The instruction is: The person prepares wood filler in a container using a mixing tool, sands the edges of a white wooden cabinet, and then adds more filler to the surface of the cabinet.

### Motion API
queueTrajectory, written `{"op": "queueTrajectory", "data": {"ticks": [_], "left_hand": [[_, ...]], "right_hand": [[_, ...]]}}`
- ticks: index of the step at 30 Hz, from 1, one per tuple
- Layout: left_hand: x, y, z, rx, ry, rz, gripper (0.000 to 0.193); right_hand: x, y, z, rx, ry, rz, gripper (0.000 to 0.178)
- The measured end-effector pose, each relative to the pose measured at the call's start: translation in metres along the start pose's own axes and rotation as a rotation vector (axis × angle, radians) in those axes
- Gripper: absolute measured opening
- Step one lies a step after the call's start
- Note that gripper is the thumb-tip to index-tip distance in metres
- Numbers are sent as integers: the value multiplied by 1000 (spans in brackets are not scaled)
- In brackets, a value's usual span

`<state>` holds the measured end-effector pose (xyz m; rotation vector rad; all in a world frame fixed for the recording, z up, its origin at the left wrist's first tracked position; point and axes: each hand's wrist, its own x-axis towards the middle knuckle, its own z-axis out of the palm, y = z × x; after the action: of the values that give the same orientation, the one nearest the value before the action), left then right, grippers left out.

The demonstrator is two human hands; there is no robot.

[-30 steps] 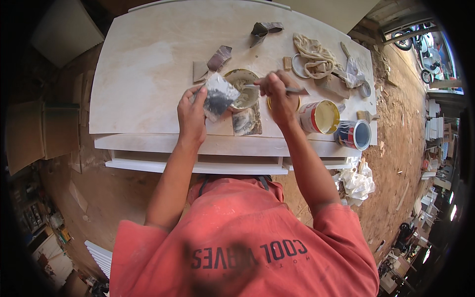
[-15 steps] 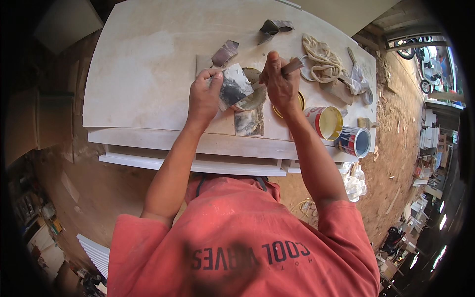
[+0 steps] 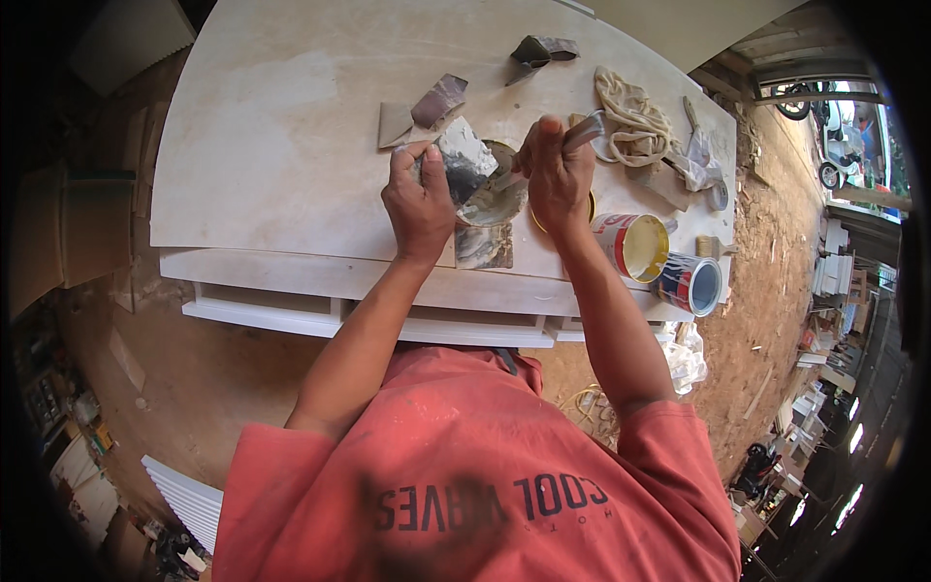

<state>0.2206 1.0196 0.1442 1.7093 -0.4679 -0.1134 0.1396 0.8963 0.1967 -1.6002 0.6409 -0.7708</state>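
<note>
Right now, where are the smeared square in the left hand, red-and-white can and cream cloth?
Smeared square [image 3: 465, 161], head view, middle of its face.
Red-and-white can [image 3: 615, 240], head view, outer side wall.
Cream cloth [image 3: 640, 120], head view, central folds.

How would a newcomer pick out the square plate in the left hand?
Find the big white tabletop, then the round, smeared tub near the edge closest to the person. At the tub's left, overlapping it in view, the left hand holds a thin square plate. Unlike the smeared square lying on the tabletop, it is gripped, half white, half dark.
</note>
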Motion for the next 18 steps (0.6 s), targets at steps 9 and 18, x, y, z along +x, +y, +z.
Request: {"op": "queueTrajectory", "data": {"ticks": [9,18], "left_hand": [[-2,-3,3,29,49,60,29],[2,2,2,23,39,39,26]], "right_hand": [[15,-5,-1,125,283,239,53],[18,-17,-3,198,536,330,50]]}}
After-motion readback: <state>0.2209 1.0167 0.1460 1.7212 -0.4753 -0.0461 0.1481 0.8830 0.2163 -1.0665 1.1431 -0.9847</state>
